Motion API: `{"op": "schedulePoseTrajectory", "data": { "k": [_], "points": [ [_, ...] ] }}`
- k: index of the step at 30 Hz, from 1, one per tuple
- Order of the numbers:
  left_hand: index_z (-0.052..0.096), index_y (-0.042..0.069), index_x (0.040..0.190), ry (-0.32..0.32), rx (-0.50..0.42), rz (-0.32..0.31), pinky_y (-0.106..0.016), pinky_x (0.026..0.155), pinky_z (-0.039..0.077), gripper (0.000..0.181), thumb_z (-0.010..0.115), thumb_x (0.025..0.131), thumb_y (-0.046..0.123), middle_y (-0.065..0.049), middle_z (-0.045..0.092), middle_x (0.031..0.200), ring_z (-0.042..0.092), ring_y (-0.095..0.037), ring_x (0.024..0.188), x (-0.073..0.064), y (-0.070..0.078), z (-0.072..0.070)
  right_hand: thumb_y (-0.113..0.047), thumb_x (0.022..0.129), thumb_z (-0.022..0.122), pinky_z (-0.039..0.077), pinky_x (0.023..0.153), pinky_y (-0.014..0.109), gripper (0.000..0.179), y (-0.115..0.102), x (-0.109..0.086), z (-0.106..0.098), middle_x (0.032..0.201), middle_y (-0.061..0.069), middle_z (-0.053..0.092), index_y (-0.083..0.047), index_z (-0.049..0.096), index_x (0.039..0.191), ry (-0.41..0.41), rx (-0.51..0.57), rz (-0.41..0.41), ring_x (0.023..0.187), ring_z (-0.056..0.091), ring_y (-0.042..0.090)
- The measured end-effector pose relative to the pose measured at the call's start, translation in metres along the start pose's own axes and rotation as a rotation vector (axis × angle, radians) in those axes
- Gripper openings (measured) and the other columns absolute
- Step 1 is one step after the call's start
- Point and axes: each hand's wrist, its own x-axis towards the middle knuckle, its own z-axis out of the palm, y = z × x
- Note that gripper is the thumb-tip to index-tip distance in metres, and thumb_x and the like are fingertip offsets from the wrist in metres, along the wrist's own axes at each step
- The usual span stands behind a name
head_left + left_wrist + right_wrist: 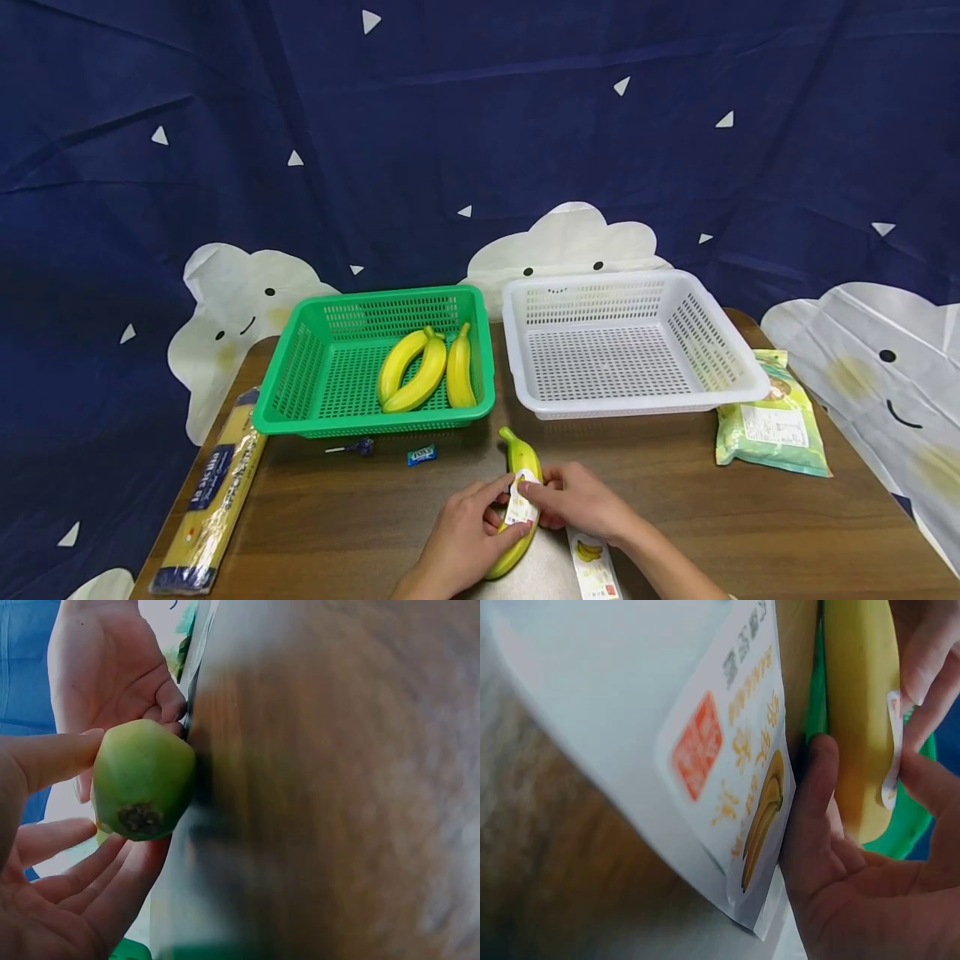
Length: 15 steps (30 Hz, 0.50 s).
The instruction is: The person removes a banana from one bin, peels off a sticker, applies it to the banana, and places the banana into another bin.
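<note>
Backed by dark blue cloth (480,125) printed with white clouds; fronted by wooden tabletop (337,517). See banana (521,457) at front centre, with stem directed toward the gap between green basket (348,383) and white basket (607,358). Gripped from its left side by left hand (465,533), with thumb near the lower end of white label (519,510), apparently for steadying. Gripped from its right by right hand (581,500), with thumb on the label's upper part, likely for flattening against curved peel. Cannot tell whether resting on tabletop or slightly raised. See label strip (596,575) beside right hand, probably for easy reach. Note three more bananas (427,377) inside green basket, seemingly for containment
</note>
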Motion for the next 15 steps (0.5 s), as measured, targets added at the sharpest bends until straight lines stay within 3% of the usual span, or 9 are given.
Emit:
{"op": "schedulePoseTrajectory", "data": {
  "k": [5,11,15],
  "points": [
    [0.062,0.020,0.131,0.030,0.069,0.075,-0.014,0.060,0.043,0.052,0.073,0.085,0.042,0.011,0.060,0.093,0.053,0.001,0.068,0.0025,-0.0007,-0.0017,-0.038,0.093,0.062,0.052,0.056,0.034,0.034,-0.0029,0.0023,-0.0019,0.065,0.007,0.061,-0.004,0.065,0.089,0.001,-0.032,-0.025,0.061,0.059,0.018],
    [0.060,0.023,0.133,-0.049,0.068,-0.006,-0.017,0.058,0.042,0.055,0.068,0.086,0.049,0.013,0.056,0.092,0.050,0.000,0.068,0.0031,-0.0002,-0.0019,-0.032,0.089,0.068,0.050,0.055,0.031,0.030,0.0001,-0.0002,-0.0003,0.067,0.007,0.062,-0.003,0.064,0.093,-0.014,-0.052,-0.052,0.061,0.057,0.016],
    [0.059,0.021,0.134,-0.069,0.076,-0.009,-0.017,0.059,0.042,0.056,0.066,0.087,0.050,0.014,0.055,0.090,0.048,0.001,0.068,0.0006,-0.0005,0.0003,-0.031,0.085,0.073,0.047,0.053,0.028,0.031,0.0027,-0.0042,0.0024,0.066,0.005,0.061,-0.003,0.063,0.093,-0.008,-0.049,-0.053,0.059,0.055,0.013]
  ]
}}
